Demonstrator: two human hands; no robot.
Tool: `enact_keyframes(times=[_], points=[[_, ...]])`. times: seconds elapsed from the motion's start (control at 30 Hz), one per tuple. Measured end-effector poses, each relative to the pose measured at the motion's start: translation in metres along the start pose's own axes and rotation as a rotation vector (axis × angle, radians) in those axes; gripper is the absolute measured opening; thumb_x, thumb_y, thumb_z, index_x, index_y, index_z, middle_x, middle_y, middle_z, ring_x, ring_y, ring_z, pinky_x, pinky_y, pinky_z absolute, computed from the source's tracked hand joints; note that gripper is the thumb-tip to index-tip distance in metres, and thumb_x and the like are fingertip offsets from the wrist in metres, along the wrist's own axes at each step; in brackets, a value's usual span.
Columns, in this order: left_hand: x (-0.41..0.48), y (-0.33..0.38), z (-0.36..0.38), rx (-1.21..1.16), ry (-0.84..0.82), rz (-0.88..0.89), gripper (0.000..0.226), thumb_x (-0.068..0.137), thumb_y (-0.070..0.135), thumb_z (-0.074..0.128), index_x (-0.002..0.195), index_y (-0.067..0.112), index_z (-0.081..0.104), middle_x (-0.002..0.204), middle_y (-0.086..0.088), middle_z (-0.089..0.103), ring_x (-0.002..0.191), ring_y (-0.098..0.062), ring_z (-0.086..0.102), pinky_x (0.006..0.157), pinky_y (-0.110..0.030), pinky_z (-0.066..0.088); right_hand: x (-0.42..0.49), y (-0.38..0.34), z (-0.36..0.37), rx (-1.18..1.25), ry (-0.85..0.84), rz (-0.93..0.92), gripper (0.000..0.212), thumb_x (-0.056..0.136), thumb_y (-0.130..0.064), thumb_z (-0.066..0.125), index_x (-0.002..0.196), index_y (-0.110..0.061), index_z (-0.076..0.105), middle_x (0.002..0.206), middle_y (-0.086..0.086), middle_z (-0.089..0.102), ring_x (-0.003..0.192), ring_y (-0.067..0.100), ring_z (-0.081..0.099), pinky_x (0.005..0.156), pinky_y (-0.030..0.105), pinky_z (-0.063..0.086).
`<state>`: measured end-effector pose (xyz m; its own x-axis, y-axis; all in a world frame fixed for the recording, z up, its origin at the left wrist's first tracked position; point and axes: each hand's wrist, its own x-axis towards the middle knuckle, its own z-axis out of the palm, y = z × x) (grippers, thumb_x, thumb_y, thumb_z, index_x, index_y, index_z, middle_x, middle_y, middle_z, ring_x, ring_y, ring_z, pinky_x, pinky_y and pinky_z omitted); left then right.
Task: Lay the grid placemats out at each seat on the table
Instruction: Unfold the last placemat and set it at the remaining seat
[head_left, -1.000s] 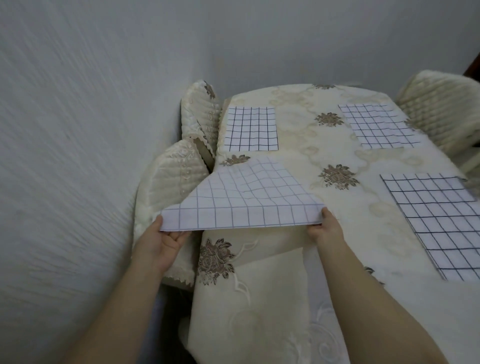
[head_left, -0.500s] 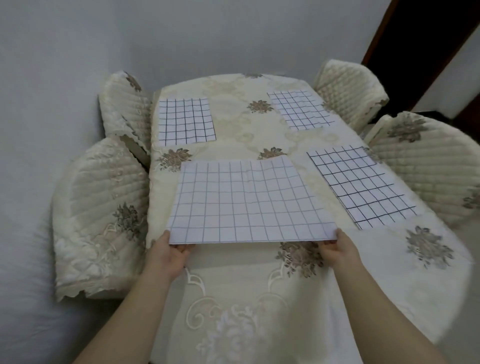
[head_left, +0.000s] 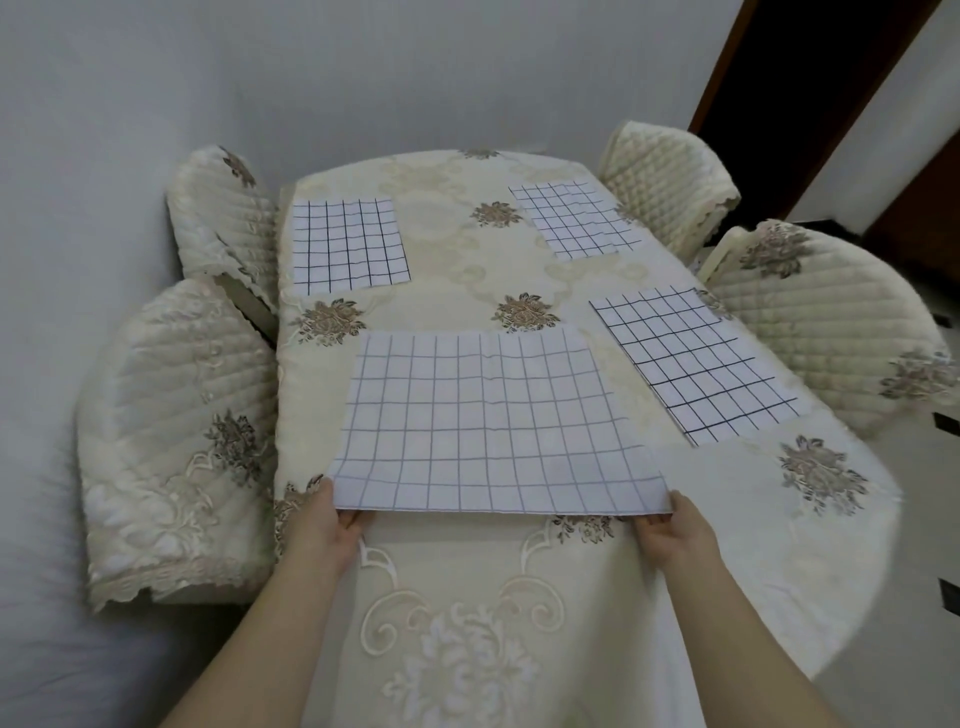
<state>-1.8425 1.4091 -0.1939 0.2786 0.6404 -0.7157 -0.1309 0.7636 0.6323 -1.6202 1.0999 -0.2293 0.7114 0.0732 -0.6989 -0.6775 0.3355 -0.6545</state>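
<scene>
**Grid placemat gripped at both near corners, 6 o'clock end of the table**

Gripping the held placemat (head_left: 488, 421) by its near edge with both hands. Left hand (head_left: 322, 525) pinching the near left corner, thumb on top, fingers curled underneath. Right hand (head_left: 675, 530) pinching the near right corner the same way, thumb along the top edge, fingertips showing below it. Both forearms reaching in from 6 o'clock.

Spread wide at 6 o'clock on the table (head_left: 857, 499), long side running across, white with thin grey grid lines. Near edge lifted a little off the cream embroidered tablecloth (head_left: 452, 270), with a shadow beneath. Far edge low beside the brown flower motifs near the table's middle; touching the cloth or not, cannot tell.

Flat on the cloth elsewhere:
- far-left placemat (head_left: 347, 245) at 10 o'clock
- far-right placemat (head_left: 576, 218) at 1 o'clock
- near-right placemat (head_left: 691, 369) at 3 o'clock, near the held one's right edge yet apart from it

All three white with darker black grids.

Around the table, four quilted cream chairs. Near-left chair (head_left: 171, 426) at 8 o'clock and far-left chair (head_left: 223, 218) at 10 o'clock, both close against the table's edge. Far-right chair (head_left: 665, 176) at 1 o'clock and near-right chair (head_left: 831, 322) at 3 o'clock. Pale wall (head_left: 363, 73) at 12 o'clock and along the left side. Dark doorway (head_left: 810, 93) with a brown frame at 2 o'clock.
</scene>
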Motion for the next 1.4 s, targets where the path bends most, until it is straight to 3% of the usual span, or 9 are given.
enact_keyframes(times=[0.1, 0.2, 0.27, 0.43, 0.6, 0.73, 0.9, 1.07, 1.4], points=[[0.005, -0.004, 0.0, 0.149, 0.018, 0.135, 0.029, 0.1, 0.025, 0.047, 0.122, 0.011, 0.058, 0.125, -0.011, 0.06, 0.105, -0.027, 0.059, 0.093, -0.044, 0.049, -0.038, -0.003, 0.021, 0.076, 0.084, -0.087, 0.023, 0.086, -0.031, 0.067, 0.097, -0.012, 0.059, 0.106, 0.009, 0.067, 0.081, 0.013, 0.061, 0.092, 0.037, 0.051], [-0.002, -0.013, 0.014, 0.391, -0.019, 0.282, 0.024, 0.096, 0.03, 0.048, 0.091, 0.018, 0.068, 0.11, -0.012, 0.069, 0.101, -0.03, 0.064, 0.094, -0.047, 0.05, -0.06, -0.001, 0.04, -0.05, 0.109, -0.169, 0.011, 0.097, -0.02, 0.053, 0.101, -0.011, 0.058, 0.095, 0.007, 0.064, 0.079, 0.018, 0.061, 0.076, 0.037, 0.051], [-0.024, -0.015, 0.03, 0.506, -0.072, 0.347, 0.028, 0.095, 0.034, 0.047, 0.084, 0.021, 0.069, 0.101, -0.006, 0.07, 0.105, -0.032, 0.063, 0.098, -0.048, 0.047, -0.072, 0.006, 0.053, -0.165, 0.052, -0.289, 0.02, 0.099, -0.022, 0.048, 0.099, -0.007, 0.061, 0.091, 0.008, 0.064, 0.076, 0.019, 0.061, 0.074, 0.035, 0.05], [-0.068, -0.031, 0.07, 0.641, -0.242, 0.489, 0.039, 0.102, 0.024, 0.04, 0.129, 0.001, 0.055, 0.137, -0.009, 0.054, 0.129, -0.024, 0.048, 0.106, -0.034, 0.036, -0.096, 0.018, 0.083, -0.467, -0.122, -0.476, 0.031, 0.101, -0.024, 0.04, 0.078, -0.012, 0.057, 0.068, 0.001, 0.049, 0.06, 0.014, 0.043, 0.049, 0.015, 0.034], [-0.089, -0.047, 0.094, 0.68, -0.415, 0.538, 0.033, 0.102, 0.022, 0.038, 0.127, 0.016, 0.059, 0.126, 0.01, 0.054, 0.115, 0.0, 0.049, 0.095, -0.016, 0.036, -0.115, 0.032, 0.105, -0.688, -0.341, -0.581, 0.036, 0.102, -0.029, 0.038, 0.133, -0.022, 0.055, 0.126, -0.018, 0.055, 0.115, -0.006, 0.05, 0.094, 0.012, 0.039], [-0.094, -0.058, 0.101, 0.677, -0.508, 0.537, 0.035, 0.102, 0.023, 0.039, 0.131, 0.015, 0.058, 0.13, 0.007, 0.058, 0.122, -0.005, 0.052, 0.103, -0.023, 0.041, -0.13, 0.039, 0.119, -0.796, -0.451, -0.555, 0.039, 0.102, -0.022, 0.038, 0.14, -0.018, 0.046, 0.136, -0.014, 0.052, 0.106, -0.025, 0.045, 0.082, -0.006, 0.033], [-0.099, -0.066, 0.101, 0.678, -0.534, 0.505, 0.031, 0.102, 0.019, 0.038, 0.112, 0.013, 0.067, 0.093, 0.0, 0.07, 0.089, -0.012, 0.065, 0.073, -0.014, 0.048, -0.145, 0.041, 0.124, -0.652, -0.495, -0.409, 0.034, 0.101, -0.021, 0.041, 0.13, -0.016, 0.058, 0.122, -0.005, 0.064, 0.084, -0.028, 0.055, 0.069, -0.001, 0.045], [-0.11, -0.064, 0.096, 0.559, -0.554, 0.345, 0.021, 0.099, 0.035, 0.046, 0.113, 0.036, 0.061, 0.1, 0.02, 0.07, 0.095, 0.012, 0.063, 0.073, -0.006, 0.048, -0.151, 0.053, 0.13, -0.579, -0.501, -0.227, 0.057, 0.08, -0.066, 0.045, 0.122, -0.032, 0.065, 0.121, -0.008, 0.067, 0.121, 0.006, 0.057, 0.11, 0.036, 0.039], [-0.092, -0.053, 0.082, 0.476, -0.36, 0.369, 0.035, 0.09, 0.037, 0.046, 0.085, 0.006, 0.062, 0.084, -0.009, 0.064, 0.082, -0.02, 0.059, 0.076, -0.034, 0.049, -0.148, 0.056, 0.135, -0.484, -0.569, -0.142, 0.046, 0.102, -0.037, 0.026, 0.13, -0.02, 0.057, 0.137, -0.006, 0.055, 0.115, 0.0, 0.054, 0.103, 0.021, 0.033]])
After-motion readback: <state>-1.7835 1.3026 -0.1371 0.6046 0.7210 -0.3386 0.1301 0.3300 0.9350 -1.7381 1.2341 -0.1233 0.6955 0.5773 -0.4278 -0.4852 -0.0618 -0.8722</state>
